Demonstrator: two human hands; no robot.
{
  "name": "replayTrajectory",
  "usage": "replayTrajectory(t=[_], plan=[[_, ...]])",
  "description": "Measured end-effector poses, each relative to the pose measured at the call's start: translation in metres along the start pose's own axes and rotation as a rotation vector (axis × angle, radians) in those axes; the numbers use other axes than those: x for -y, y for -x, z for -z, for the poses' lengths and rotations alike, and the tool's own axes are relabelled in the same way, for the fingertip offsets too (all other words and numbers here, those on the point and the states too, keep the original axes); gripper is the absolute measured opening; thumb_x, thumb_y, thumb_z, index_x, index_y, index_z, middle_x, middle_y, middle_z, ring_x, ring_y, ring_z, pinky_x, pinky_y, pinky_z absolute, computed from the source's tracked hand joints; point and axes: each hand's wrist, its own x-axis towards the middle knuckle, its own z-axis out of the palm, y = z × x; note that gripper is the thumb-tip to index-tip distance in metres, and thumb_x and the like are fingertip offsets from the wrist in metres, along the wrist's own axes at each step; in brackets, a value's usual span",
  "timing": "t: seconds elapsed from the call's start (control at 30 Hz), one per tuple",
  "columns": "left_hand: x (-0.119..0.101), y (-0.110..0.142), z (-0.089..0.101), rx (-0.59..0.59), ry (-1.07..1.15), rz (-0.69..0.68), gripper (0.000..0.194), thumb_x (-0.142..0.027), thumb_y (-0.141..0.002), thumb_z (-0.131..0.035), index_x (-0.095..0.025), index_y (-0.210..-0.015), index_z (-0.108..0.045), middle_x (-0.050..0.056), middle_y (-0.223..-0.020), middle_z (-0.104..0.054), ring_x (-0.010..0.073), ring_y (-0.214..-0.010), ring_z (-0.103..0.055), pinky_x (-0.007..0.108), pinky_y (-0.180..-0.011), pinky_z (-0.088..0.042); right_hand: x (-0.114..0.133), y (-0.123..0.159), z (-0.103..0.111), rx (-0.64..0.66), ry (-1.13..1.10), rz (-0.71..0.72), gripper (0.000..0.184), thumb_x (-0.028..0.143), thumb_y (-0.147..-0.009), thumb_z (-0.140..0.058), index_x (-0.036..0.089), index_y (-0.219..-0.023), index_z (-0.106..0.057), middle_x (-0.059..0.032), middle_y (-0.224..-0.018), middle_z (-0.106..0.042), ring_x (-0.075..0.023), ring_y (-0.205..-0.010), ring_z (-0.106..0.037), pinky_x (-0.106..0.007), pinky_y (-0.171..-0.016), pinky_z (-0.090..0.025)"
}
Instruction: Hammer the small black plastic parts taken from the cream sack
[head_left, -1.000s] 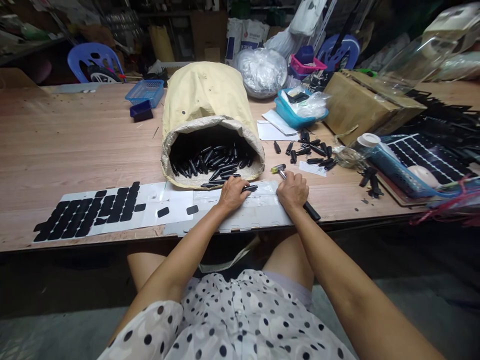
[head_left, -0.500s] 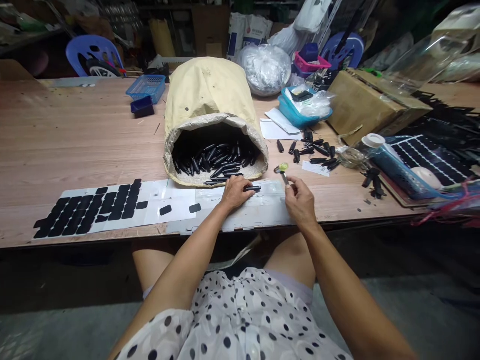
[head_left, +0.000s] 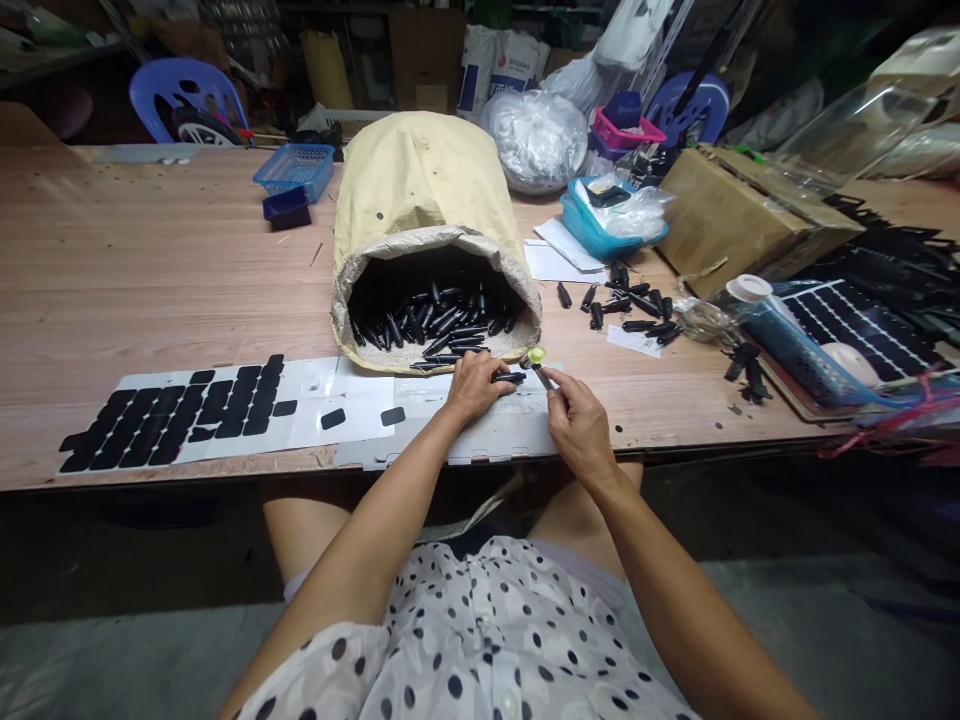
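My left hand [head_left: 475, 386] rests on the grey-white board [head_left: 480, 445] at the table's front edge, its fingers closed on a slim black plastic piece [head_left: 513, 377] that lies flat and points right. My right hand [head_left: 582, 424] grips the handle of a small hammer [head_left: 535, 357]; its yellow-green head is just above and to the right of the black piece, and I cannot tell if they touch. Behind my left hand a cream sack [head_left: 424, 180] lies with its mouth towards me. Many similar black pieces [head_left: 442, 318] fill its opening, a few lying on the lip.
Left, rows of black rounded stickers [head_left: 154, 425] lie on a white sheet. Right, loose black parts [head_left: 637, 300] lie near a cardboard box [head_left: 750, 215]. Baskets, one light blue [head_left: 296, 170] and one turquoise [head_left: 600, 235], flank the sack. A blue tray [head_left: 810, 350] stands at far right.
My right hand has moved left with the hammer, bringing its head close to the black piece. My left hand keeps its hold, and the whole view has shifted slightly.
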Motion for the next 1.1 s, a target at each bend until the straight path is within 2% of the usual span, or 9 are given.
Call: replayTrajectory(t=[0.17, 0.37, 0.57, 0.7, 0.83, 0.93, 1.03, 1.1], plan=[[-0.001, 0.002, 0.002, 0.002, -0.01, -0.021, 0.019, -0.032, -0.084, -0.07, -0.026, -0.102, -0.074, 0.003, -0.097, -0.064, 0.0251, -0.104, -0.05, 0.039, -0.094, -0.039, -0.003, 0.005, -0.003, 0.013, 0.02, -0.025, 0.04, 0.02, -0.09, -0.04, 0.022, -0.116, -0.07, -0.0095, -0.104, -0.073, -0.0233, -0.098, -0.066, -0.037, -0.09, -0.052], [-0.001, 0.002, 0.002, 0.002, 0.005, -0.024, 0.017, -0.032, -0.084, -0.07, -0.029, -0.1, -0.075, 0.003, -0.098, -0.066, 0.0256, -0.104, -0.049, 0.04, -0.094, -0.039, 0.002, 0.006, -0.002, -0.019, 0.041, -0.011, 0.04, 0.02, -0.091, -0.04, 0.024, -0.12, -0.069, -0.0089, -0.105, -0.073, -0.0231, -0.099, -0.065, -0.036, -0.089, -0.051], [-0.002, 0.001, 0.002, 0.017, 0.026, -0.005, 0.017, -0.03, -0.083, -0.07, -0.028, -0.099, -0.075, 0.002, -0.098, -0.067, 0.0256, -0.105, -0.05, 0.04, -0.095, -0.039, 0.002, 0.006, -0.002, 0.004, 0.084, -0.04, 0.04, 0.02, -0.09, -0.041, 0.024, -0.116, -0.071, -0.0077, -0.096, -0.072, -0.023, -0.091, -0.065, -0.035, -0.084, -0.052], [-0.003, 0.0, 0.001, 0.011, 0.023, 0.0, 0.017, -0.028, -0.083, -0.071, -0.027, -0.099, -0.075, 0.003, -0.101, -0.067, 0.0254, -0.107, -0.05, 0.04, -0.096, -0.038, 0.009, 0.005, -0.003, -0.029, 0.042, 0.011, 0.04, 0.021, -0.092, -0.04, 0.024, -0.119, -0.069, -0.0081, -0.103, -0.073, -0.0224, -0.096, -0.065, -0.036, -0.089, -0.051], [-0.004, 0.0, 0.001, 0.028, 0.011, 0.001, 0.016, -0.029, -0.083, -0.071, -0.027, -0.098, -0.075, 0.003, -0.1, -0.067, 0.0257, -0.107, -0.05, 0.04, -0.096, -0.039, 0.012, 0.009, -0.01, 0.008, 0.009, 0.016, 0.039, 0.021, -0.091, -0.041, 0.024, -0.116, -0.07, -0.0078, -0.099, -0.073, -0.0226, -0.094, -0.066, -0.036, -0.088, -0.052], [-0.005, 0.001, 0.001, 0.021, 0.017, -0.001, 0.016, -0.031, -0.083, -0.07, -0.028, -0.098, -0.075, 0.003, -0.099, -0.066, 0.0259, -0.106, -0.049, 0.04, -0.096, -0.039, 0.004, 0.007, -0.01, 0.023, -0.004, 0.008, 0.037, 0.021, -0.09, -0.042, 0.024, -0.114, -0.07, -0.0079, -0.1, -0.073, -0.0225, -0.093, -0.065, -0.036, -0.087, -0.051], [-0.006, 0.001, 0.001, 0.018, 0.019, -0.003, 0.017, -0.031, -0.083, -0.07, -0.027, -0.099, -0.074, 0.004, -0.1, -0.065, 0.0265, -0.108, -0.049, 0.041, -0.097, -0.039, -0.012, -0.007, -0.002, -0.04, 0.071, -0.035, 0.037, 0.023, -0.09, -0.043, 0.022, -0.116, -0.07, -0.0086, -0.1, -0.071, -0.0223, -0.089, -0.062, -0.035, -0.084, -0.049], [-0.007, 0.001, 0.001, 0.019, 0.009, -0.006, 0.018, -0.032, -0.084, -0.069, -0.025, -0.099, -0.073, 0.004, -0.1, -0.065, 0.0266, -0.107, -0.049, 0.041, -0.097, -0.039, -0.026, -0.02, 0.003, -0.097, 0.174, -0.114, 0.038, 0.023, -0.09, -0.044, 0.021, -0.117, -0.07, -0.0088, -0.096, -0.068, -0.0226, -0.087, -0.06, -0.034, -0.08, -0.047]])
